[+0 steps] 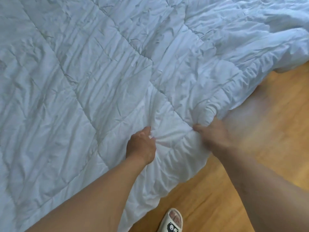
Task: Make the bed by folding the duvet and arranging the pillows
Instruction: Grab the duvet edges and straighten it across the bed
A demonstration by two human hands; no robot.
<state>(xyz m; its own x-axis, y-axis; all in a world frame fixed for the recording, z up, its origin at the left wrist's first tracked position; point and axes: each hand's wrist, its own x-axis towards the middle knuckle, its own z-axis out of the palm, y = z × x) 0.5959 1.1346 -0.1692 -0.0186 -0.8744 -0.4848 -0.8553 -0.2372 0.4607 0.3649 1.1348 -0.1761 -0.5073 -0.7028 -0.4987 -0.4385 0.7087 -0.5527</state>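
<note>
A white quilted duvet (87, 77) lies spread and wrinkled over the bed, filling most of the head view. Its near edge hangs toward the floor at the lower middle. My left hand (142, 144) pinches a bunch of the duvet fabric close to that edge. My right hand (212, 134) grips the gathered edge of the duvet a little to the right, fingers curled under the fabric. The cloth between the two hands is puckered. No pillows are in sight.
A wooden floor (267, 124) runs along the right and bottom. My foot in a white slipper (173, 221) stands on the floor near the hanging duvet edge. At the upper right the duvet lies bunched (275, 22).
</note>
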